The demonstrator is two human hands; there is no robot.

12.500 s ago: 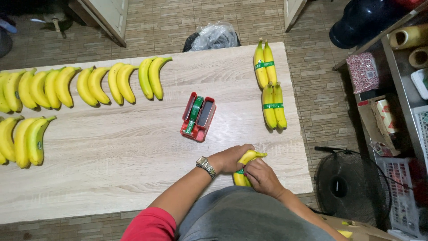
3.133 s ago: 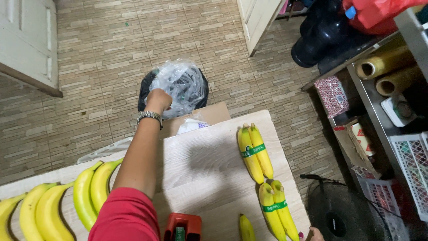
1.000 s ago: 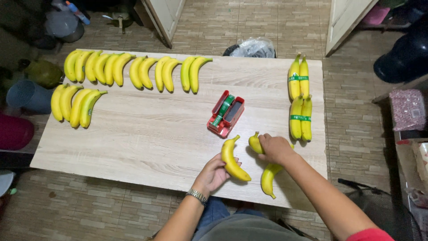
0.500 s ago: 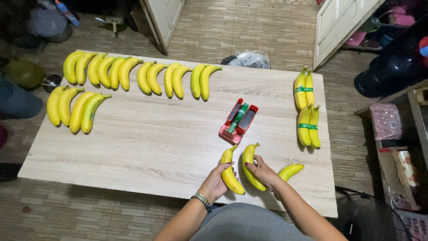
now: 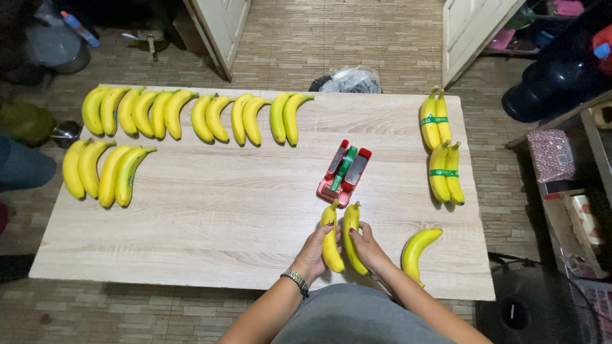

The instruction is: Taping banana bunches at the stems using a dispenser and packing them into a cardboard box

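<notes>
Both my hands hold two yellow bananas side by side near the front edge of the wooden table [image 5: 210, 223]. My left hand [image 5: 313, 250] grips the left banana [image 5: 330, 241]. My right hand [image 5: 370, 251] grips the right banana [image 5: 350, 237]. Their stems point toward a red tape dispenser [image 5: 345, 172] with green tape, just beyond them. One loose banana [image 5: 417, 251] lies to the right of my right hand.
Two banana pairs bound with green tape [image 5: 434, 120] [image 5: 444, 176] lie at the right. Several loose bananas [image 5: 191, 114] line the far edge, more [image 5: 102, 173] at the left. A plastic bag [image 5: 352, 79] sits on the floor behind the table; shelves and a fan stand at the right.
My hands have brought the two bananas together, upright and side by side. The third banana now lies alone to the right. The camera view has shifted a little.
</notes>
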